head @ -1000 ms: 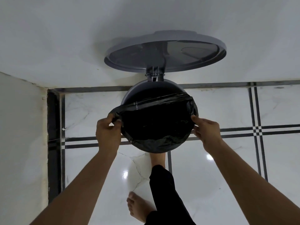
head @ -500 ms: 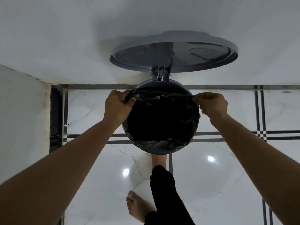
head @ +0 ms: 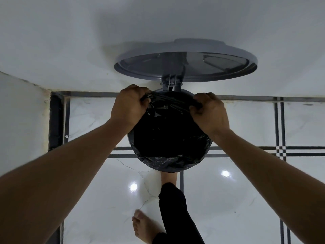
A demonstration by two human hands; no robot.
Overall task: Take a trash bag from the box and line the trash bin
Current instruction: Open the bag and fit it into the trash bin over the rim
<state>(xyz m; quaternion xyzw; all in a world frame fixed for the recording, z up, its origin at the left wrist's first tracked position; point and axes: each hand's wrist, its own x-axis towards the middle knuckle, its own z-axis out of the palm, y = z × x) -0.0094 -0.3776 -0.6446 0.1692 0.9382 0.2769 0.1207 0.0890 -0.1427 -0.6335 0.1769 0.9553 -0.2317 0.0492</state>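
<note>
A grey round pedal trash bin [head: 175, 90] stands on the floor against the wall, its lid [head: 186, 62] swung up and open. A black trash bag [head: 168, 138] sits in the bin's mouth, folded over the near rim. My left hand [head: 129, 106] grips the bag's edge at the far left of the rim. My right hand [head: 210, 112] grips the bag's edge at the far right. The stretched edge runs between my hands, close to the hinge. No box of bags is in view.
White wall [head: 158, 23] right behind the bin, a second wall [head: 21, 117] on the left forming a corner. Glossy white floor tiles with dark stripes [head: 263, 191]. One foot [head: 168, 177] rests at the bin's base under a black trouser leg; my other bare foot [head: 144, 226] stands nearer.
Both hands slid the bag's edge from the sides of the rim toward the far side by the hinge, so the bag's mouth now covers almost the whole opening.
</note>
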